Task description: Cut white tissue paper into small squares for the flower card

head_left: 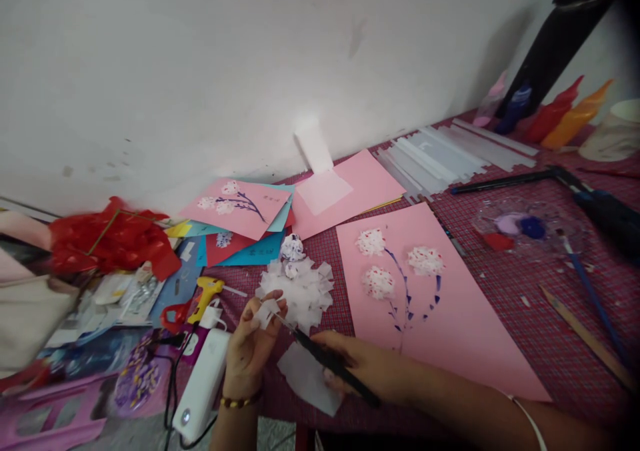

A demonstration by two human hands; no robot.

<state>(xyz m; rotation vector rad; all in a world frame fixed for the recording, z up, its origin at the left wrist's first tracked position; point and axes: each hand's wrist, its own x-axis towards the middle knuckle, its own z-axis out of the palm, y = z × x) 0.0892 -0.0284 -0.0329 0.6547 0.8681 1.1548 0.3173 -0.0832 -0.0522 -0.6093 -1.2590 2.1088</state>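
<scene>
My left hand [257, 338] pinches a small white piece of thin paper [267, 313] between its fingertips. In my right hand [367, 364] is a slim black tool with a thin metal tip [323, 354]; its exact kind is unclear. The tip touches or nearly touches the paper piece. Just behind my left fingers lies a heap of white paper squares [300, 294], with a crumpled paper ball [292, 247] at its back. A white sheet [310, 374] lies partly under my right hand. To the right, a pink sheet [440, 331] bears three speckled white blossoms on dark blue stems.
Stacked cards [240, 208] and a pink sheet [370, 171] lie by the wall. Clear glue sticks [435, 161], a paint palette [525, 228], a paintbrush [595, 298] and paint bottles [575, 114] stand right. Left are a yellow glue gun [205, 298] and white power bank [203, 384].
</scene>
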